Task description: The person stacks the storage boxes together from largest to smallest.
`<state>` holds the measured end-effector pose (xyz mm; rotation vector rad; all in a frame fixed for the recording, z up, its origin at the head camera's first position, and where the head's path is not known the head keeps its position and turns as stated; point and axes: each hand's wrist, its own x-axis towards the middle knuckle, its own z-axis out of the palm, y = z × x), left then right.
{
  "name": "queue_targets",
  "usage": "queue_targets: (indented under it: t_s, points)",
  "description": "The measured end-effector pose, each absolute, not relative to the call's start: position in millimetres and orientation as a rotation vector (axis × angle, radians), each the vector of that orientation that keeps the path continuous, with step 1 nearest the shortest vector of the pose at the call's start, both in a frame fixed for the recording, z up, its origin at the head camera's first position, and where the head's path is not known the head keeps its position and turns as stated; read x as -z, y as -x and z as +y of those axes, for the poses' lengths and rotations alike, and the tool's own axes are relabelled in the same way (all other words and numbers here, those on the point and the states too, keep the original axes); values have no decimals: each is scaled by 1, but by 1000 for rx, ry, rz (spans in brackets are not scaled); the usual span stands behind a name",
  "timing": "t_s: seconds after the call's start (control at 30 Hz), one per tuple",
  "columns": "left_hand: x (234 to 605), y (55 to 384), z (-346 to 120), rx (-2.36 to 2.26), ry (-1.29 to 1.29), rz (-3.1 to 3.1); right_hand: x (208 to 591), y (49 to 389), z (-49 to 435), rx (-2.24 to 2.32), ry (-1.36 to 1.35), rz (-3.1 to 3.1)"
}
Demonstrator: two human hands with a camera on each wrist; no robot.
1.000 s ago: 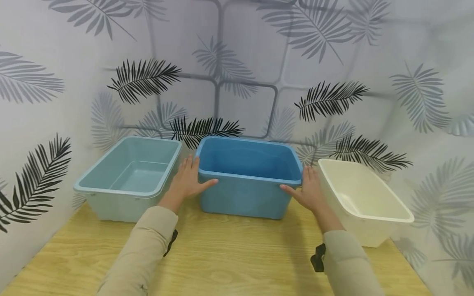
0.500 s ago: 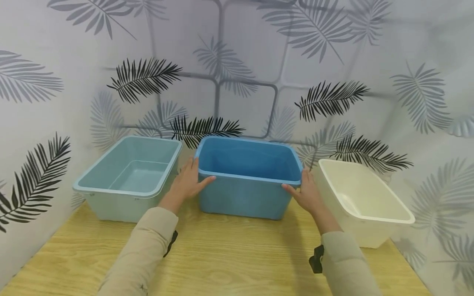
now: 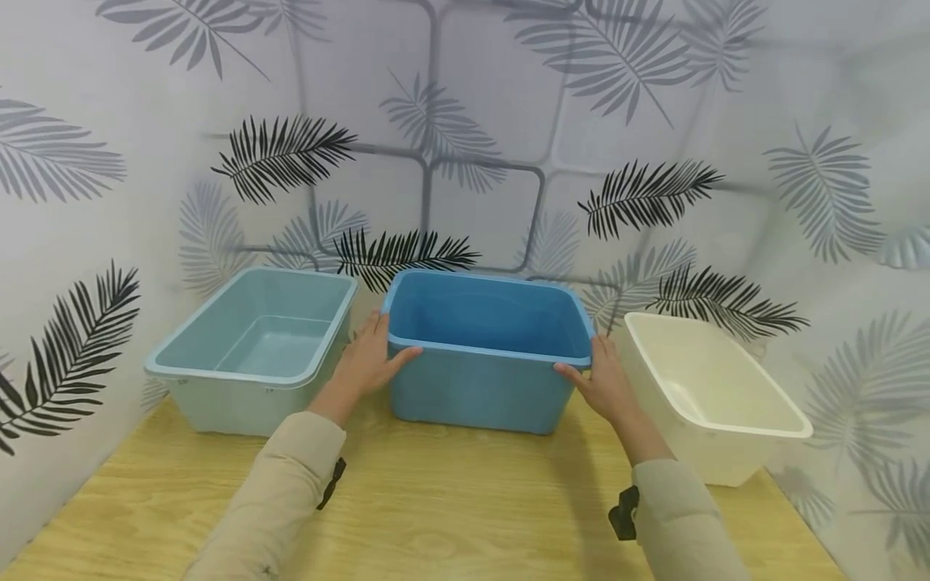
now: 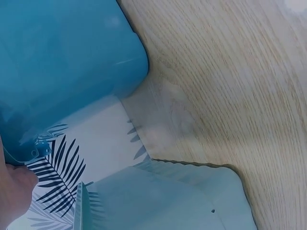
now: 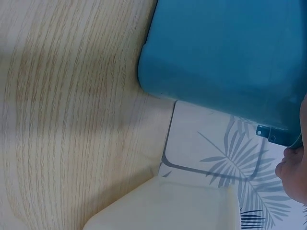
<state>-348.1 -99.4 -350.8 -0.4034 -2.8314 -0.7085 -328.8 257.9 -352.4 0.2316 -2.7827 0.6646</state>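
Note:
A blue plastic basin (image 3: 479, 387) stands upright on the wooden table in the middle of the head view, its inside bare. My left hand (image 3: 363, 359) grips its left end, thumb across the front wall just below the rim. At the opposite end my right hand (image 3: 609, 378) holds the rim the same way. Both wrist views show fingertips (image 4: 21, 184) tucked under the rim, beside the blue wall. Most of each hand lies outside its wrist view. The basin's base appears to rest on the table.
A pale blue-green basin (image 3: 254, 403) stands left of the blue one, close to my left hand. A cream basin (image 3: 715, 452) stands at the right, near my right hand. Behind the wooden table (image 3: 450, 508) hangs a leaf-patterned cloth (image 3: 494, 105).
Both hands have shifted slightly down and inward, settling against the ends of the blue basin. The blue basin has come very slightly nearer; the other basins stay where they were.

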Motion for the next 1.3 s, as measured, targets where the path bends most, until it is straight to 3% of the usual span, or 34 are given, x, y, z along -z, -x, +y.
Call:
queue_targets:
  t_s: [1.3]
  points:
    - [365,318,-108,772,441,-2616,365,296,254,-617,-273,-2635]
